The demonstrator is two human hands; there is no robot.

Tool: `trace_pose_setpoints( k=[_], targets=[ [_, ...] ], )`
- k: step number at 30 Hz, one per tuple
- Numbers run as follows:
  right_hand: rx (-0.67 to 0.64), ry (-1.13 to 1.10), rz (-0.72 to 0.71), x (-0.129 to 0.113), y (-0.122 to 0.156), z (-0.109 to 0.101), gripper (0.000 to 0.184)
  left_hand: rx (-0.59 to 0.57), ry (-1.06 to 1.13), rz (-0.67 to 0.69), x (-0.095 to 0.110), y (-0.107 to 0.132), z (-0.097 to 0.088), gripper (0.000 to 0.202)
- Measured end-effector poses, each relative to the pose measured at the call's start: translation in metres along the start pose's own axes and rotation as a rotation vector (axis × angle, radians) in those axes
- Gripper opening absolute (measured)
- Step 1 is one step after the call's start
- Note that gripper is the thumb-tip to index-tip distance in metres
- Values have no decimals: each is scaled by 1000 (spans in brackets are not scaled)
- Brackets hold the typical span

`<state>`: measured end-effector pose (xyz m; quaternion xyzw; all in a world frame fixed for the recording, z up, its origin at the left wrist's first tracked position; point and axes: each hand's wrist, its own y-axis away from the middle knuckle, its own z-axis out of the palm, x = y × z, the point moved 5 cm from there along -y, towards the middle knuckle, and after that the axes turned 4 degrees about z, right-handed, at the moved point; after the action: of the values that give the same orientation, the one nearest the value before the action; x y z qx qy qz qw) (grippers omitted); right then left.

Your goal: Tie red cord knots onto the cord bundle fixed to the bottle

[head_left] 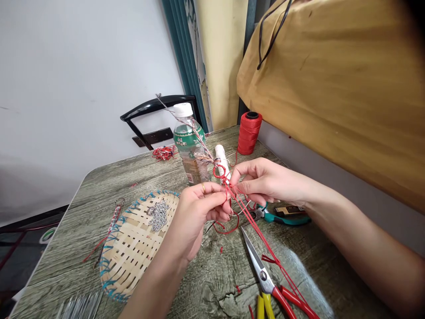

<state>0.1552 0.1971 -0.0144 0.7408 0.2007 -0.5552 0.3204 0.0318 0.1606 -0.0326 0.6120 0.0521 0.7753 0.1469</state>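
Red cord | thin | knotted | round-looped at top | long-stranded

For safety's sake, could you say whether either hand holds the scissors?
No, both hands hold red cord; the scissors lie on the table.

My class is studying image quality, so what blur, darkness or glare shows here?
Head view: the top right corner fades to blurred black beside the yellow cloth; a hazy pale patch, of unclear cause, marks the table at lower right; the scissors show bright blades; the red cord held by the left hand and right hand looks fairly sharp.
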Motion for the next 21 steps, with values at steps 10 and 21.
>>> trace_pose_setpoints(
  k=[10,21],
  targets=[
    [52,85,7,7,-7,3,8,98,-91,44,2,1,1,5],
    [3,27,63,10,-4,0,10,215,4,141,-3,1,0,11]
  ],
)
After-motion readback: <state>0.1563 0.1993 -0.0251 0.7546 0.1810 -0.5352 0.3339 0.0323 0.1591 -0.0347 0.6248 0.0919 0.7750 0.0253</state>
